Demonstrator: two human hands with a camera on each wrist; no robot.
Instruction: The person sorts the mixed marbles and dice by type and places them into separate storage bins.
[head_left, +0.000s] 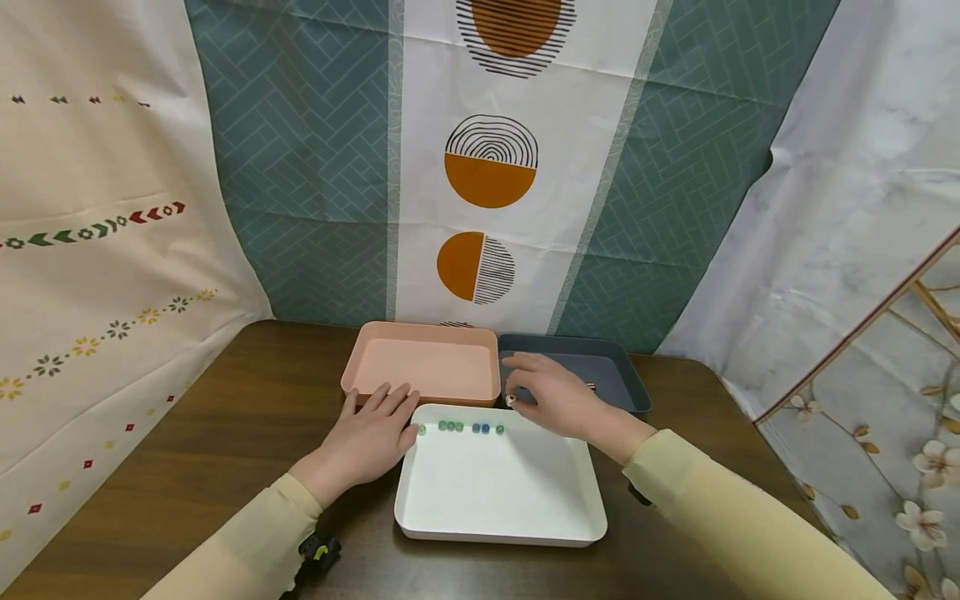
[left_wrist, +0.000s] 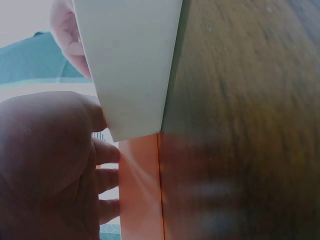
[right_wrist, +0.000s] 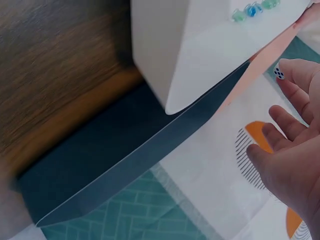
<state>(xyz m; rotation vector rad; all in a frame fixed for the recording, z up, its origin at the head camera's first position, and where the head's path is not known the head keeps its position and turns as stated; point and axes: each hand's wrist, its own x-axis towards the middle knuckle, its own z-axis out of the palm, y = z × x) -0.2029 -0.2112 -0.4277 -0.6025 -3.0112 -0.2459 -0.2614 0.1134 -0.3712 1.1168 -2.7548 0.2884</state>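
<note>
My right hand [head_left: 555, 398] pinches a small white die [right_wrist: 279, 72] with dark pips between thumb and forefinger, over the back edge of the white tray [head_left: 498, 492]. Its other fingers are loosely bent in the right wrist view. My left hand [head_left: 367, 440] lies with fingers spread, its thumb at the white tray's back left corner and its fingertips by the pink tray's front rim. Along the back of the white tray runs a row of small green marbles [head_left: 451, 426] and blue marbles [head_left: 481, 428].
Behind the white tray stand a pink tray [head_left: 423, 362] and a dark blue-grey tray [head_left: 600, 358], side by side. A small red and white piece [head_left: 591, 387] lies in the dark one. All rest on a brown wooden table [head_left: 247, 417] with patterned cloths hanging around it.
</note>
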